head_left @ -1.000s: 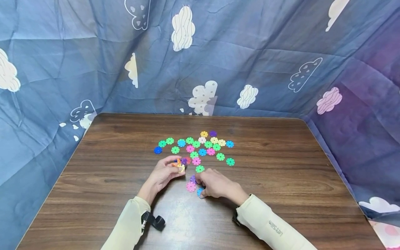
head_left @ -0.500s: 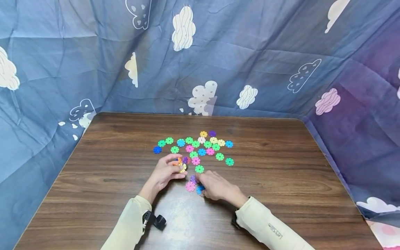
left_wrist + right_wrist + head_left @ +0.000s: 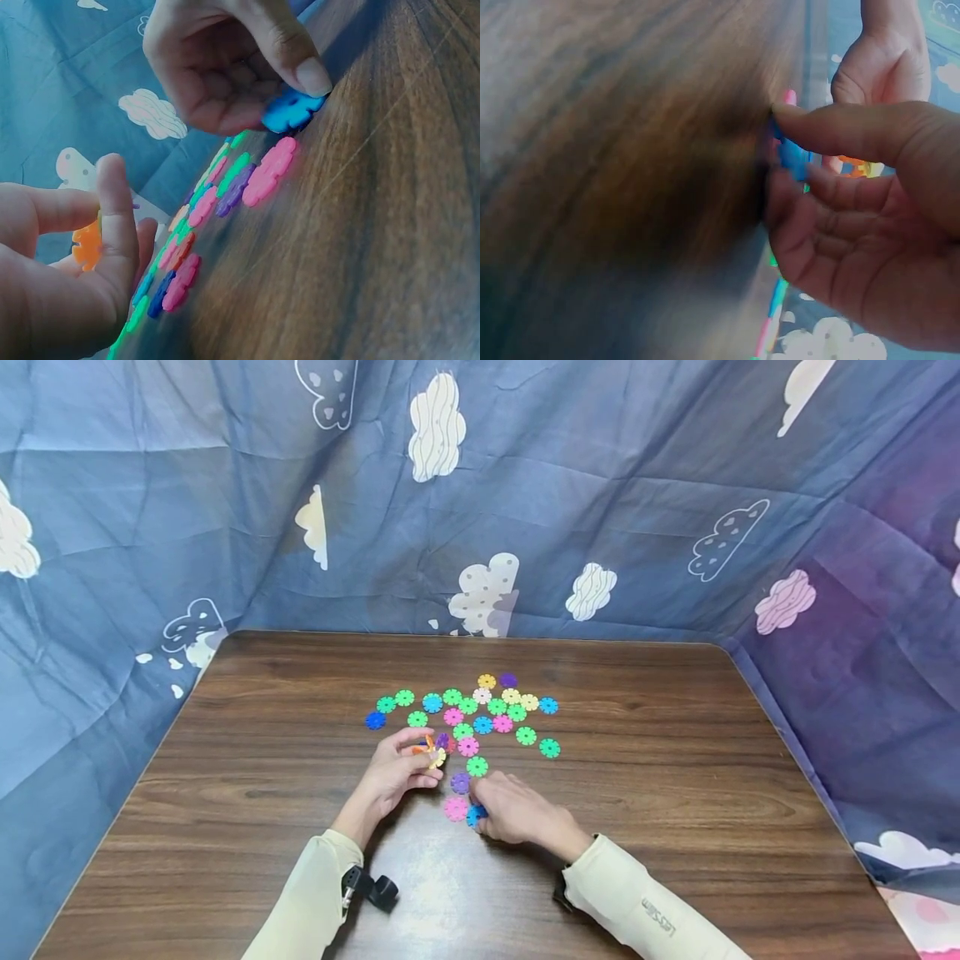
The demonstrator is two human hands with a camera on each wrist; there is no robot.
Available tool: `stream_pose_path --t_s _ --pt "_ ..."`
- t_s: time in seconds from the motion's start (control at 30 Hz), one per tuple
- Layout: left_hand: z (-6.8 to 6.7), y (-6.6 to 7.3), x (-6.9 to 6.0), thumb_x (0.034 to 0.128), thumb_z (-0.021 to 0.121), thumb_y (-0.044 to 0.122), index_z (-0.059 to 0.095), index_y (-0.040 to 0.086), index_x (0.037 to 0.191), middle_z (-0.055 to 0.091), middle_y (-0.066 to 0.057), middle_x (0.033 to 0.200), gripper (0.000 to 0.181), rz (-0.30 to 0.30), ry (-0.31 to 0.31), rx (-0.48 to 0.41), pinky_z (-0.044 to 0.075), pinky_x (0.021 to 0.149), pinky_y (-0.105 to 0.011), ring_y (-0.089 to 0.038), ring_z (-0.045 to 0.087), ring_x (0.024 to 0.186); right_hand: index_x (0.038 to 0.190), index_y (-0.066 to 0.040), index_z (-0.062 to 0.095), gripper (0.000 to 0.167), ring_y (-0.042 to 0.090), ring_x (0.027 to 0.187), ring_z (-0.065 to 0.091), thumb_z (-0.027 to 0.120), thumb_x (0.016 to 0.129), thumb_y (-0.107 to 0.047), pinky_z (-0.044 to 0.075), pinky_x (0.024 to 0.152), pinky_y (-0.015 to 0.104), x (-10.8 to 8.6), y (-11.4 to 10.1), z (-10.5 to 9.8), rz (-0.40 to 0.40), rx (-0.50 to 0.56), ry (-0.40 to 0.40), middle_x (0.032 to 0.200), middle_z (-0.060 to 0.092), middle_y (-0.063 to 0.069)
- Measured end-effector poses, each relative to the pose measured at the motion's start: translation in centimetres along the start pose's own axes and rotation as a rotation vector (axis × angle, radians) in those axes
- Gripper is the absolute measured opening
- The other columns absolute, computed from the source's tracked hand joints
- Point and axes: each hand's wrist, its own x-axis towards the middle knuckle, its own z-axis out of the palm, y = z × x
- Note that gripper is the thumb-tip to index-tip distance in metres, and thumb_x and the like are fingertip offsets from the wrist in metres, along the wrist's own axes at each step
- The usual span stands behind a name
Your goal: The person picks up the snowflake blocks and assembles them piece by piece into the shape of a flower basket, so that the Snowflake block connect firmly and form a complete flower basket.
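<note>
My left hand (image 3: 396, 768) holds a small joined cluster of notched plastic snowflake discs. Orange discs (image 3: 86, 244) and a yellow disc (image 3: 437, 758) show at its fingertips; a purple disc (image 3: 442, 741) shows just beyond, and I cannot tell whether it is joined. Low over the table, my right hand (image 3: 517, 808) pinches a blue snowflake disc (image 3: 291, 112) between thumb and fingers. Close to that hand lie a light purple disc (image 3: 460, 783), a pink disc (image 3: 455, 808) and a green disc (image 3: 477, 767). Part of the blue disc is hidden by the fingers.
Several more flat discs lie spread beyond the hands, among them a dark blue disc (image 3: 376, 720) at the left and a teal disc (image 3: 550, 748) at the right. The brown wooden table (image 3: 675, 777) ends at a blue cloud-print cloth (image 3: 360, 552).
The blue disc at my right fingertips has tilted and looks darker. The light purple disc beside that hand has shifted slightly away and shows more. My left hand has stayed nearly in place.
</note>
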Motion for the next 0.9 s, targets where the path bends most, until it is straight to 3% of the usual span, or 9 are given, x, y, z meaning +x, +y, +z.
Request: stream_pose_path --t_s 0.13,0.27,0.33,0.4,0.5,0.63,0.9 --pt "-0.1 0.0 -0.1 0.0945 0.055 -0.008 0.046 -0.003 0.14 0.064 -0.003 0.078 0.047 0.011 -0.033 0.043 0.052 0.052 -0.02 -0.01 0.062 0.054 0.085 -0.008 0.058 0.018 0.007 0.061 0.047 0.076 0.086 -0.005 0.042 0.052 0.02 0.4 0.7 -0.3 0.008 0.202 0.035 0.066 0.052 -0.005" --pt "-0.2 0.0 -0.2 0.0942 0.055 -0.008 0.046 -0.002 0.141 0.064 -0.002 0.076 0.048 0.015 -0.073 0.07 0.05 0.052 -0.019 -0.01 0.06 0.054 0.087 -0.006 0.06 0.01 0.011 0.058 0.06 0.066 0.095 -0.007 0.052 0.052 0.022 1.0 1.5 -0.8 0.008 0.387 0.154 0.07 0.064 0.004" --pt "-0.2 0.0 -0.2 0.094 0.054 -0.009 0.045 -0.003 0.141 0.063 -0.002 0.077 0.048 0.018 -0.105 0.079 0.05 0.053 -0.019 -0.01 0.06 0.055 0.087 -0.007 0.058 0.013 0.013 0.056 0.062 0.061 0.099 -0.01 0.052 0.051 0.023 1.3 1.8 -0.8 -0.013 0.421 0.209 0.07 0.065 0.006" --pt "-0.2 0.0 -0.3 0.0936 0.052 -0.01 0.044 -0.003 0.142 0.063 -0.002 0.079 0.049 0.022 -0.141 0.088 0.051 0.055 -0.019 -0.01 0.061 0.057 0.091 -0.008 0.058 0.011 0.014 0.055 0.062 0.058 0.101 -0.013 0.052 0.051 0.022 1.6 1.9 -0.8 -0.045 0.423 0.248 0.07 0.065 0.007" --pt "-0.1 -0.1 -0.4 0.0933 0.05 -0.011 0.043 -0.005 0.143 0.064 -0.002 0.08 0.05 0.041 -0.181 0.092 0.051 0.056 -0.019 -0.011 0.061 0.058 0.098 -0.012 0.061 0.005 0.009 0.059 0.056 0.058 0.101 -0.015 0.048 0.056 0.02 1.8 1.9 -0.6 -0.096 0.335 0.311 0.073 0.063 0.002" --pt "-0.1 -0.1 -0.5 0.0926 0.05 -0.013 0.044 -0.006 0.142 0.065 -0.002 0.079 0.05 0.047 -0.182 0.09 0.052 0.055 -0.02 -0.011 0.062 0.058 0.1 -0.013 0.067 0.005 0.008 0.069 0.049 0.062 0.099 -0.012 0.044 0.063 0.021 2.0 1.7 -0.5 -0.147 0.232 0.383 0.079 0.062 -0.002" --pt "0.2 -0.1 -0.6 0.0885 0.05 -0.015 0.044 -0.009 0.142 0.062 -0.004 0.072 0.054 0.045 -0.169 0.099 0.052 0.052 -0.019 -0.011 0.062 0.055 0.096 -0.005 0.074 0.01 0.007 0.07 0.052 0.064 0.096 -0.006 0.049 0.065 0.022 2.1 1.6 -0.6 -0.181 0.266 0.369 0.083 0.071 0.006"
